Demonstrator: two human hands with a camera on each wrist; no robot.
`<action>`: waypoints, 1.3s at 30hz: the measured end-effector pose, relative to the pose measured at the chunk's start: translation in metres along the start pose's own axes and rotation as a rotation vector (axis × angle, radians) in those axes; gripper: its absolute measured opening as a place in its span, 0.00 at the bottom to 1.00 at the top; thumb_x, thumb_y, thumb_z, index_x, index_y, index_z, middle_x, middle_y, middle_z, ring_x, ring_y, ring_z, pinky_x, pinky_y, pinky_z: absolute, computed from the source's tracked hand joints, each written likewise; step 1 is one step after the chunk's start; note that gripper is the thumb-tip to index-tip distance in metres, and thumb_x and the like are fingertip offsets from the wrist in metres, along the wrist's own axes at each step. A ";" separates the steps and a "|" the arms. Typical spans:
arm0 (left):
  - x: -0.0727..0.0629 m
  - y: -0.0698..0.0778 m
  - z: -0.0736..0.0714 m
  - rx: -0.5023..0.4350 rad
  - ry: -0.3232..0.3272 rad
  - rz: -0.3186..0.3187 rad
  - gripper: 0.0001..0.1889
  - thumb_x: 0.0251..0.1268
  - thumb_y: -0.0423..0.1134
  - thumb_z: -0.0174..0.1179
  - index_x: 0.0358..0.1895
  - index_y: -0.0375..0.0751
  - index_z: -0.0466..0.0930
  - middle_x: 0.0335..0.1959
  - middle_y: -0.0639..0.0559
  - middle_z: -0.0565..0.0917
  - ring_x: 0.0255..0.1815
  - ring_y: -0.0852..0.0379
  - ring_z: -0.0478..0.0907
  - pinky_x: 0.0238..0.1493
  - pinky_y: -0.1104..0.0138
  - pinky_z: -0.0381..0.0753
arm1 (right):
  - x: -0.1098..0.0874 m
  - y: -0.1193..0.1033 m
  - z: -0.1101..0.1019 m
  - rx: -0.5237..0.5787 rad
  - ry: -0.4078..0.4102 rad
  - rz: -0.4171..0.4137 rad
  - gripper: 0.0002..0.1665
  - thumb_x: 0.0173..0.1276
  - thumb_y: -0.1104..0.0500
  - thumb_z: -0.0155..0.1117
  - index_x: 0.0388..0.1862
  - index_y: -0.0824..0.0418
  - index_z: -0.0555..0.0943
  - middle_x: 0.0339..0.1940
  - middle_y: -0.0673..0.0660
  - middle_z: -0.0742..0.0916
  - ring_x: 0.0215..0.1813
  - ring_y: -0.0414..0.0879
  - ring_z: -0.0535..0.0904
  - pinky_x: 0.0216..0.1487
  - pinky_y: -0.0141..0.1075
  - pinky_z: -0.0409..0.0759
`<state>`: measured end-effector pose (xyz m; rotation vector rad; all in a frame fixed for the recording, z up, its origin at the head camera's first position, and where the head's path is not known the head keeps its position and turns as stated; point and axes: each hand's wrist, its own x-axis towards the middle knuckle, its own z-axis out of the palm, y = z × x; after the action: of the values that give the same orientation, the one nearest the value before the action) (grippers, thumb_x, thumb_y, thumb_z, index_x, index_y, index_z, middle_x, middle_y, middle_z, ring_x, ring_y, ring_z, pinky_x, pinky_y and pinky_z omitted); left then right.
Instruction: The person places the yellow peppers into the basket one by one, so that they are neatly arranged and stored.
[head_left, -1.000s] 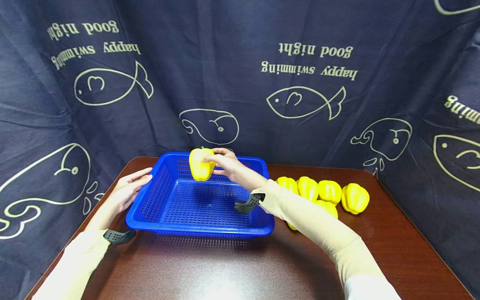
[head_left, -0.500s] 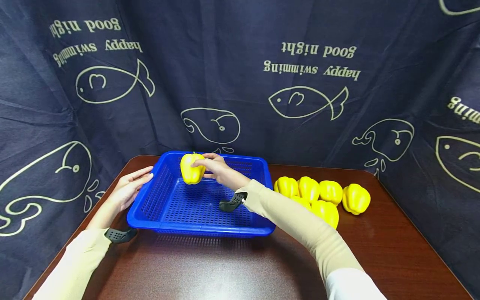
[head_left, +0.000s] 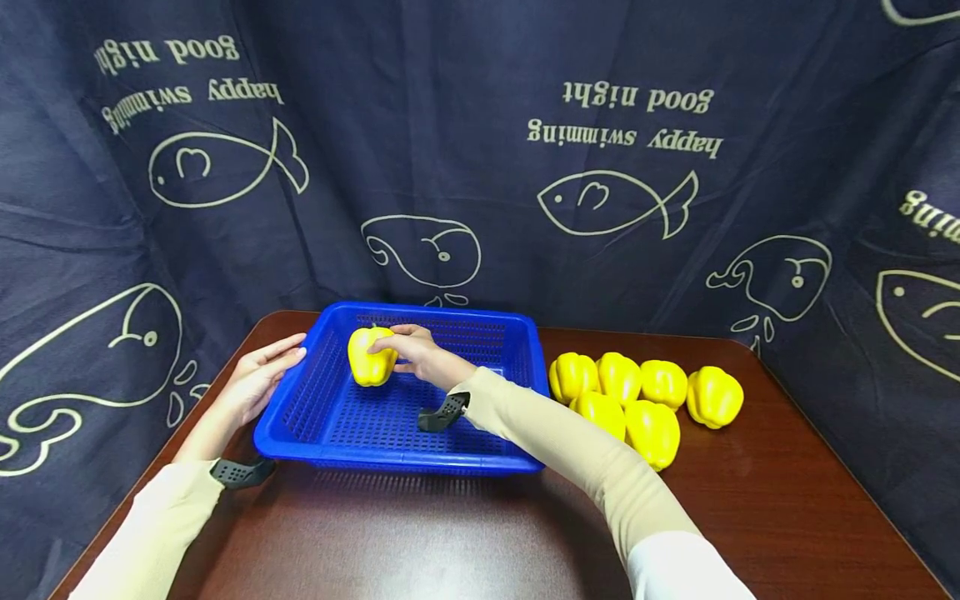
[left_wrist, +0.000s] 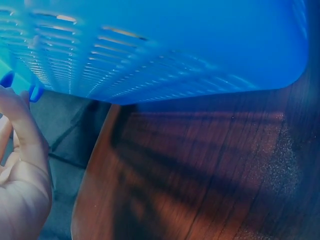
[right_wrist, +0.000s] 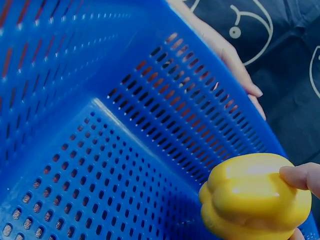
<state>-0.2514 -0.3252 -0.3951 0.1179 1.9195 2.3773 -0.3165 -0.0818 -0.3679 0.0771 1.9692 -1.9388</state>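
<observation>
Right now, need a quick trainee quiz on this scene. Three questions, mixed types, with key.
1. Multiple choice: what does the right hand hold?
A) a blue lid
B) a yellow bell pepper
C) nothing

2. True or false: the left hand is at the left side of the blue basket.

3. Count: in the head view, how many loose peppers show on the table, right of the basket?

Key:
1. B
2. True
3. Six

Navy fish-print cloth [head_left: 480, 125] behind; brn table [head_left: 780, 492], prob. wood.
</observation>
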 end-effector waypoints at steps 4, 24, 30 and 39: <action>0.000 0.000 0.000 0.010 0.012 -0.001 0.14 0.70 0.35 0.56 0.53 0.57 0.79 0.40 0.64 0.86 0.39 0.65 0.84 0.40 0.73 0.84 | 0.003 0.003 0.005 -0.010 0.012 0.004 0.33 0.47 0.65 0.74 0.55 0.60 0.76 0.49 0.55 0.81 0.43 0.49 0.76 0.55 0.48 0.81; -0.002 0.002 0.004 0.000 0.006 -0.016 0.16 0.69 0.36 0.56 0.57 0.55 0.77 0.40 0.64 0.85 0.39 0.65 0.84 0.40 0.73 0.84 | 0.009 0.019 0.021 -0.006 0.077 0.028 0.32 0.46 0.66 0.75 0.54 0.59 0.77 0.47 0.54 0.82 0.47 0.46 0.78 0.53 0.49 0.82; -0.002 0.001 0.002 0.006 0.007 -0.021 0.16 0.70 0.36 0.55 0.58 0.55 0.76 0.40 0.64 0.85 0.39 0.65 0.84 0.40 0.73 0.84 | 0.007 0.020 0.024 -0.008 0.088 0.022 0.32 0.48 0.66 0.75 0.55 0.60 0.77 0.50 0.56 0.82 0.50 0.47 0.80 0.52 0.48 0.82; -0.003 0.000 -0.001 0.038 0.027 -0.033 0.21 0.69 0.38 0.57 0.65 0.50 0.71 0.40 0.66 0.85 0.39 0.65 0.84 0.40 0.73 0.84 | 0.005 0.017 0.030 -0.067 0.107 0.027 0.31 0.49 0.63 0.76 0.54 0.60 0.76 0.50 0.55 0.83 0.48 0.46 0.79 0.54 0.49 0.80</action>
<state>-0.2483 -0.3264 -0.3957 0.0560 1.9635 2.3346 -0.3095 -0.1112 -0.3847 0.1927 2.0890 -1.8858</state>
